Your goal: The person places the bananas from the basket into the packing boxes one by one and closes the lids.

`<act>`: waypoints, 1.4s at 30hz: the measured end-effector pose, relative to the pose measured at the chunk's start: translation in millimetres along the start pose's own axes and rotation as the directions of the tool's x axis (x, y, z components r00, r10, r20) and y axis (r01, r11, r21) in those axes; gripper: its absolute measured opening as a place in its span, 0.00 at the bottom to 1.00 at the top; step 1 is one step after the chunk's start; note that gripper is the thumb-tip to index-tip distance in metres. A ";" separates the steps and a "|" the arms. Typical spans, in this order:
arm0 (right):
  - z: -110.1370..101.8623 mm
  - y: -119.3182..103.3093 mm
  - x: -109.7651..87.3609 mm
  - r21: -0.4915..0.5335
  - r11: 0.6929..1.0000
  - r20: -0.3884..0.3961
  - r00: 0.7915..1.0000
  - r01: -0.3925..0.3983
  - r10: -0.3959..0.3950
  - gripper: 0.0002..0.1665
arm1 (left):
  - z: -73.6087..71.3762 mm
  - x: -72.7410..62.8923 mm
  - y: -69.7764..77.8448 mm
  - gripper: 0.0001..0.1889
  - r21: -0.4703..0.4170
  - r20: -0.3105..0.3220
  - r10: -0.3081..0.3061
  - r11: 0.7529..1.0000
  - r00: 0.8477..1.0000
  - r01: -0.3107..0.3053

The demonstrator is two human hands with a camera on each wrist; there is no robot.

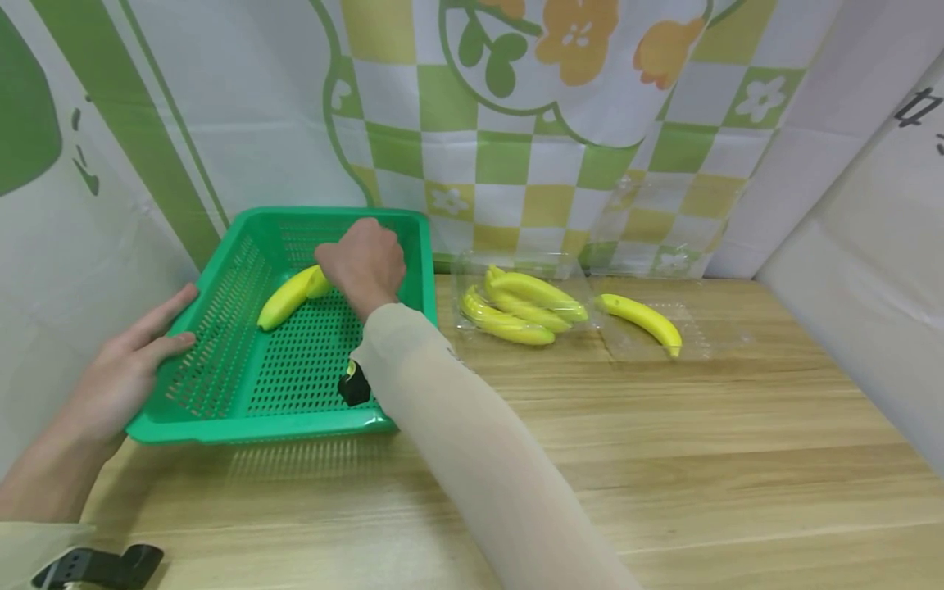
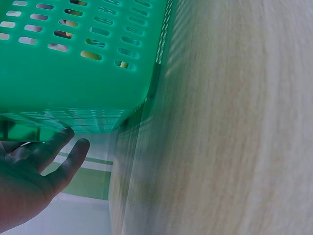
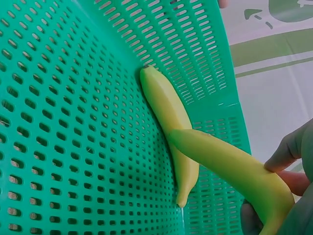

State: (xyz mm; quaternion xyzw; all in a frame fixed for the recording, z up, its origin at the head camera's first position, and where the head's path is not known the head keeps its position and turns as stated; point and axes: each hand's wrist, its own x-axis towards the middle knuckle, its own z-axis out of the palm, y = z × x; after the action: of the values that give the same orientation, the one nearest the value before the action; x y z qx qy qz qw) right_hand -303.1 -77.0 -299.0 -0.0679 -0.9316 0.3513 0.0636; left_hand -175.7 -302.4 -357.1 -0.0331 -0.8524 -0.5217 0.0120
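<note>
A green plastic basket (image 1: 265, 430) stands on the left side of the table. My left hand (image 1: 121, 373) holds its left rim, thumb over the edge and fingers along the outside. Inside the basket, my right hand (image 1: 366, 260) grips a banana (image 3: 234, 169) by one end. That banana's free tip lies over another banana (image 3: 164, 98), which rests along the basket wall. In the head view the right hand hides most of the held banana.
To the right of the basket, a clear plastic box (image 1: 460, 274) holds several bananas (image 1: 516, 307). Farther right, a single banana (image 1: 642, 319) lies on clear plastic. A patterned cloth (image 1: 501, 156) hangs behind the wooden table (image 1: 664, 475).
</note>
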 end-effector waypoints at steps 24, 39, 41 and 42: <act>-6.9 1.1 -1.4 0.379 0.920 -0.001 0.994 0.102 -0.110 0.22 | -1.1 -0.1 0.0 0.32 -0.018 0.015 -0.010 1.000 1.000 0.010; -21.4 -5.5 -1.5 0.426 0.892 -0.008 0.987 0.151 -0.164 0.17 | -1.6 0.5 -1.5 0.32 -0.034 0.015 -0.018 0.999 1.000 0.018; -25.0 -5.8 -1.0 0.421 0.892 -0.008 0.984 0.166 -0.179 0.16 | -1.4 0.5 -0.9 0.32 -0.030 0.015 -0.015 0.999 1.000 0.016; -26.8 -6.0 -0.8 0.417 0.892 -0.010 0.982 0.175 -0.188 0.16 | -1.4 0.6 -0.8 0.32 -0.029 0.015 -0.015 0.999 1.000 0.015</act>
State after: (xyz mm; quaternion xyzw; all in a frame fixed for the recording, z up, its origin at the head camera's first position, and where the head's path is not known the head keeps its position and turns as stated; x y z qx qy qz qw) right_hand -298.4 -64.4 -275.1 0.0397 -0.8385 0.5351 0.0950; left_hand -176.4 -303.9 -357.2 -0.0308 -0.8450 -0.5339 0.0013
